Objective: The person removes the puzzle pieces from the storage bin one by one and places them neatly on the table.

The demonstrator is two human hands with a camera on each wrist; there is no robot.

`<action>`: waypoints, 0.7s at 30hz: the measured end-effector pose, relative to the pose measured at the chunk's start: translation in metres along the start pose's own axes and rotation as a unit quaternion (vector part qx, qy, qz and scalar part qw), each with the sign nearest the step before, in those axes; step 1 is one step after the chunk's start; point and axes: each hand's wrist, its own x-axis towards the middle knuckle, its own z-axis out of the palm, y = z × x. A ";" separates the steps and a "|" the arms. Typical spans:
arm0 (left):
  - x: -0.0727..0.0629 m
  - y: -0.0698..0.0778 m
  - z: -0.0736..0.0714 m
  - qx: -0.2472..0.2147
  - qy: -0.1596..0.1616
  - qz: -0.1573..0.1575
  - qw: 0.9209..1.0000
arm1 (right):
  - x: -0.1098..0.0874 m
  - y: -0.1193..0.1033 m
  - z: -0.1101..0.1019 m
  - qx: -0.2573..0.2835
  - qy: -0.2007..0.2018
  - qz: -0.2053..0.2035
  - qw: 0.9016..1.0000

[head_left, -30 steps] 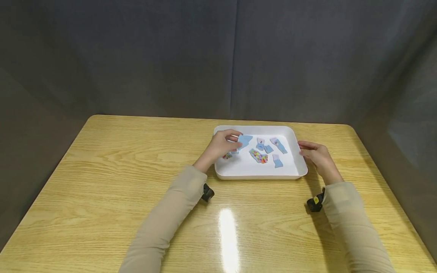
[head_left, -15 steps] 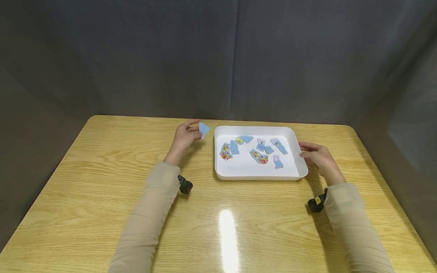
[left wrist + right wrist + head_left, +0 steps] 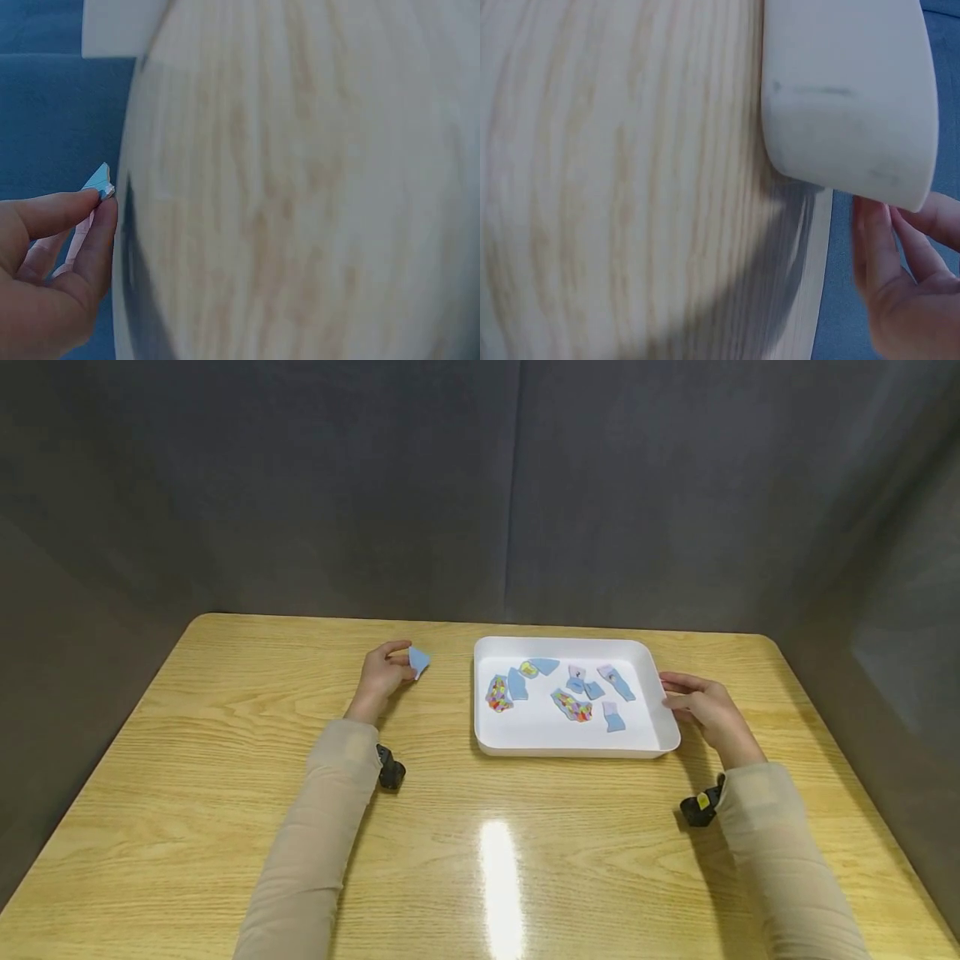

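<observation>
My left hand [image 3: 382, 677] pinches a light blue, flat, angular piece [image 3: 418, 662] between thumb and fingers, left of the white tray [image 3: 570, 752]. In the left wrist view the piece [image 3: 100, 180] sticks up past the fingertips and shows a pale, rough edge. My right hand [image 3: 708, 714] is at the tray's right end, its fairly straight fingers touching the outer wall. In the right wrist view the tray's end wall [image 3: 847, 127] partly hides those fingertips. Inside the tray lie more irregular flat pieces: plain blue ones [image 3: 517, 684], multicoloured ones [image 3: 572, 705] and blue-and-lilac ones [image 3: 613, 717].
The tray stands on a wood-grain table [image 3: 420, 860] near its far edge. A dark grey curtain [image 3: 360, 502] hangs behind the table and along both sides. A small black camera [image 3: 390, 768] sits on the left wrist, another camera [image 3: 699, 810] on the right.
My left hand has lifted the blue piece out of the tray and carried it left, then slightly toward me over the table. The right hand has stayed at the tray's right end.
</observation>
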 end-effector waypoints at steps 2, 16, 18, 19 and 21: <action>0.001 -0.002 0.000 0.003 -0.001 -0.002 1.000 | 0.006 0.006 -0.004 0.034 0.001 0.007 0.999; 0.014 -0.012 0.003 0.135 0.045 0.035 0.989 | -0.007 -0.008 0.006 -0.054 -0.003 -0.006 0.999; 0.015 -0.012 0.004 0.148 0.045 0.039 0.987 | -0.008 -0.010 0.006 -0.061 -0.002 -0.003 0.998; 0.015 -0.011 0.004 0.153 0.044 0.041 0.986 | -0.008 -0.011 0.006 -0.061 -0.002 -0.002 0.998; 0.016 -0.010 0.005 0.157 0.044 0.043 0.986 | -0.009 -0.011 0.006 -0.056 0.000 -0.001 0.998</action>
